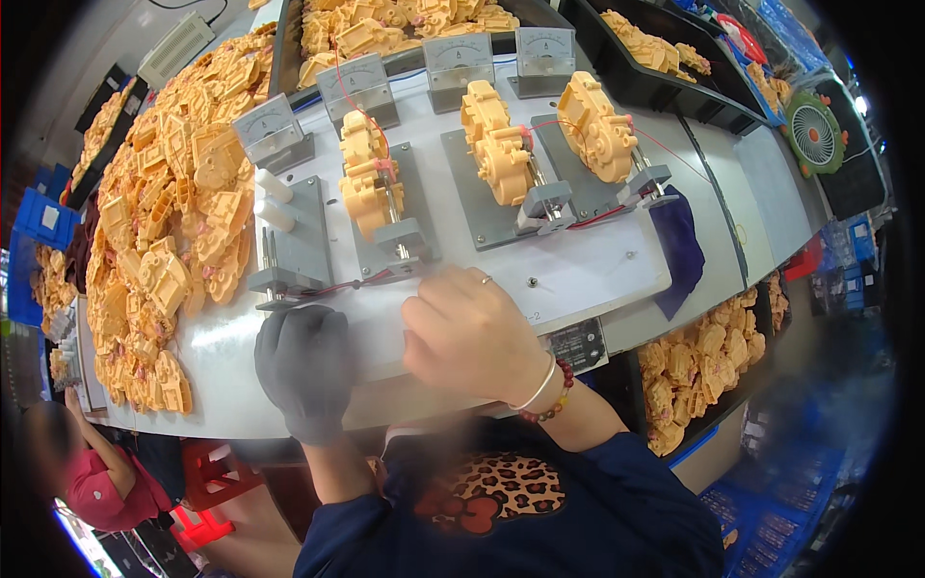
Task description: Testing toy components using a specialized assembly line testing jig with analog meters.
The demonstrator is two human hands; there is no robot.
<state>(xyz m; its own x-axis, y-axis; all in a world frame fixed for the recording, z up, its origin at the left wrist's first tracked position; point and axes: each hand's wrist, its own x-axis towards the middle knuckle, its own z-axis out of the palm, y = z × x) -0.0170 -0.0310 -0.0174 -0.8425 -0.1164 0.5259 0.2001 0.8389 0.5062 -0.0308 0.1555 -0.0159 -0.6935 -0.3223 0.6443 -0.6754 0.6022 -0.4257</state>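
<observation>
My left hand (306,371), in a dark grey glove, is curled at the front end of the leftmost grey fixture (306,236), which carries two white posts and no yellow housing. My right hand (472,332) is bare and closed, held low over the white board (588,275), just in front of the second fixture. What either hand holds is hidden beneath the fingers. A yellow plastic gear housing (368,183) sits on that second fixture. Two more housings, a middle one (496,144) and a right one (597,130), stand on the other fixtures with thin red wires attached.
Behind the fixtures stand several analog meters (458,67). A big heap of yellow housings (169,202) covers the table's left side. Black bins of housings stand at the back (665,82) and lower right (631,385). A dark blue cloth (680,252) hangs by the board's right end. Another person (106,472) sits at left.
</observation>
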